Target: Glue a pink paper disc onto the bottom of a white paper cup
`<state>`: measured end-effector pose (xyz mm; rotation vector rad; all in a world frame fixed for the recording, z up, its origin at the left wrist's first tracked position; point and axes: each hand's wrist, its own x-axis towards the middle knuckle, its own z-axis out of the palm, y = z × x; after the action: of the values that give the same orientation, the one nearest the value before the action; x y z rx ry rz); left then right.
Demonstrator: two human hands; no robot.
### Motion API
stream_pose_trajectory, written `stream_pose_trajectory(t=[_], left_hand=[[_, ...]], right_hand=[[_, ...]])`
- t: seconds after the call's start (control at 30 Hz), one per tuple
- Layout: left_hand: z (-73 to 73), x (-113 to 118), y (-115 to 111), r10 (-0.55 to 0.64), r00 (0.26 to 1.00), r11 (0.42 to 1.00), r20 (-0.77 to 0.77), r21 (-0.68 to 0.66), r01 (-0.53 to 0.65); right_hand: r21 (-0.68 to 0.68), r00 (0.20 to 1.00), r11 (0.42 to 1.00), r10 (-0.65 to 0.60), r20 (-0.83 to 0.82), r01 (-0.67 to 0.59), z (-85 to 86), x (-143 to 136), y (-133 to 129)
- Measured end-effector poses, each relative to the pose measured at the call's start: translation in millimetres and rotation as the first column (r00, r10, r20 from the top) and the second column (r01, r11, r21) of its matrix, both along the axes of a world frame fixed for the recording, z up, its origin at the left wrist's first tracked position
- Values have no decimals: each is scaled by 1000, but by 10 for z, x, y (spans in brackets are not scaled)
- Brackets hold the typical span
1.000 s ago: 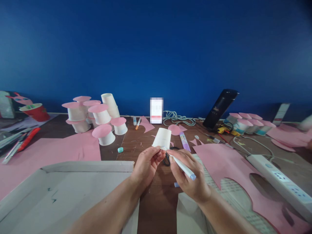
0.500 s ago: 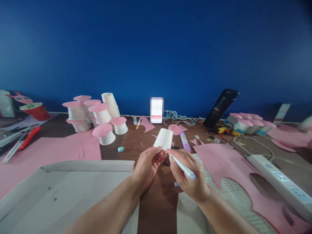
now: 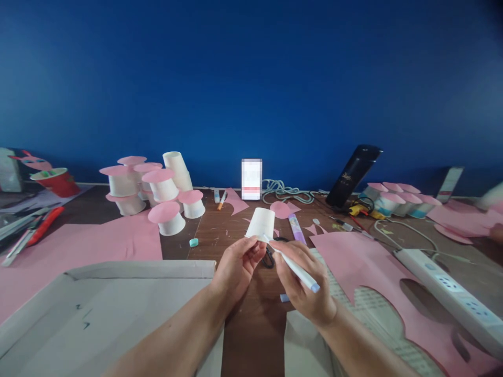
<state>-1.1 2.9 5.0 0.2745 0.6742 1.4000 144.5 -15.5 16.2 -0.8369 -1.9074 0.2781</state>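
A white paper cup [image 3: 261, 222] is tilted in front of me, its rim pinched by my left hand [image 3: 240, 263]. My right hand [image 3: 304, 277] grips a white marker [image 3: 295, 269] with a pale blue end, its tip at the cup's side near the rim. Below my right hand lies a small blue cap [image 3: 284, 298]. Beyond the cup are a pink paper circle [image 3: 280, 210] and a purple glue stick [image 3: 296, 228]. Several white cups topped with pink discs [image 3: 164, 211] stand at the left.
A cardboard tray [image 3: 141, 268] fills the near left. Cut pink paper [image 3: 349, 251] and a power strip [image 3: 448, 285] lie at the right. A phone [image 3: 251, 179], white cable [image 3: 288, 192] and black cylinder [image 3: 352, 175] are at the back. A red-handled cutter [image 3: 46, 225] lies far left.
The cup has shifted slightly left in my left hand, and the marker moved a little with my right hand. Part of a hand now shows at the far right edge.
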Motion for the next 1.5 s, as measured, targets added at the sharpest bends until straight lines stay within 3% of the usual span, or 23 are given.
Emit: stream_pose_trajectory(t=[0.1,0.2,0.27,0.33,0.4,0.53,0.7,0.83,0.93,1.1,1.2,1.27,1.33,1.4,1.5], left_hand=[[13,-12,19,37,998,998,54,-54,-34],[37,-26,31,16,994,996,110,-94,-6],[58,-30,28,0,991,996,133,-92,13],[73,-29,17,-7,989,998,145,-66,16],[76,-24,3,-20,988,999,152,-37,26],[44,0,-25,-71,986,997,152,-26,76],[16,37,-68,-136,982,989,131,-34,141],[30,40,-101,-230,958,972,174,-6,234],[40,42,-121,-266,938,963,224,10,271],[30,64,-147,-221,946,972,238,-30,234],[26,54,-141,-201,947,976,251,-26,214],[32,36,-125,-185,946,980,266,-27,199],[43,14,-103,-154,949,985,276,-36,170],[53,-7,-80,-124,953,989,278,-42,141],[49,-28,-53,-102,958,992,268,-39,117]], right_hand=[[-90,985,992,-98,-141,85,-12,-7,-3],[-325,933,938,-215,-288,116,-35,-30,70],[-516,882,855,-283,-376,55,-63,-48,145],[-674,807,734,-350,-475,-78,-96,-69,211],[-738,704,623,-402,-586,-259,-123,-89,253],[-632,485,505,-406,-775,-588,-132,-111,279],[-513,323,431,-440,-838,-743,-113,-81,310],[-409,229,338,-463,-856,-848,-119,-44,338],[-363,169,301,-518,-839,-882,-117,-18,351],[-351,167,256,-541,-824,-901,-117,-13,363],[-436,246,298,-507,-826,-849,-135,-51,350],[-570,380,378,-468,-798,-730,-136,-73,331],[-686,535,511,-432,-726,-517,-117,-72,304],[-705,677,666,-402,-616,-246,-81,-41,269],[-488,841,865,-349,-414,118,-22,23,198]])
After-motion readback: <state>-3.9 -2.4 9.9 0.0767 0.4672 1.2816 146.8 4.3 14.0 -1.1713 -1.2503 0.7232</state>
